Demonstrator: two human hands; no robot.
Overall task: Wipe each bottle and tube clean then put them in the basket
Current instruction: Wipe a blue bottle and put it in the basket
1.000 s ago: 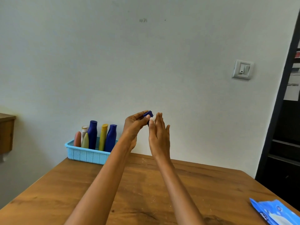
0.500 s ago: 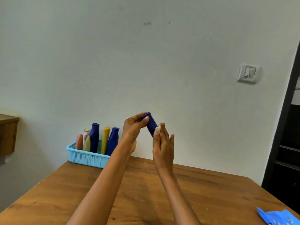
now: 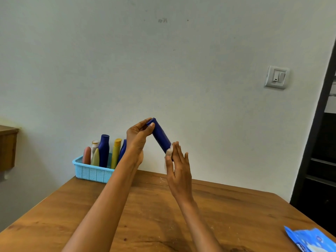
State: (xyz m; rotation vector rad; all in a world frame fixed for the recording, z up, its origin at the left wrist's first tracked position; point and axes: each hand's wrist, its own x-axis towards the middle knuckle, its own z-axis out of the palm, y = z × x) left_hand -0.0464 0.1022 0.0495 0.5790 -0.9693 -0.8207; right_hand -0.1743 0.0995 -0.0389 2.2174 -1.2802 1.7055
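Note:
A dark blue bottle (image 3: 160,137) is held tilted in the air above the wooden table (image 3: 163,215). My left hand (image 3: 138,137) pinches its upper end between thumb and fingers. My right hand (image 3: 179,166) presses a small white wipe (image 3: 169,149) against the bottle's lower end, fingers nearly straight. A light blue basket (image 3: 92,171) stands at the table's far left corner. It holds several upright bottles and tubes: dark blue (image 3: 104,150), yellow (image 3: 116,152), pink (image 3: 87,155) and cream (image 3: 95,157).
A blue wipes packet (image 3: 312,240) lies at the table's near right edge. A white wall with a light switch (image 3: 276,77) is behind the table. A dark shelf unit (image 3: 320,160) stands at the right, a wooden cabinet (image 3: 7,148) at the left.
My right hand with the wipe slid down along the bottle from near its top to its lower end, showing more of the blue body. The left hand kept its hold on the top.

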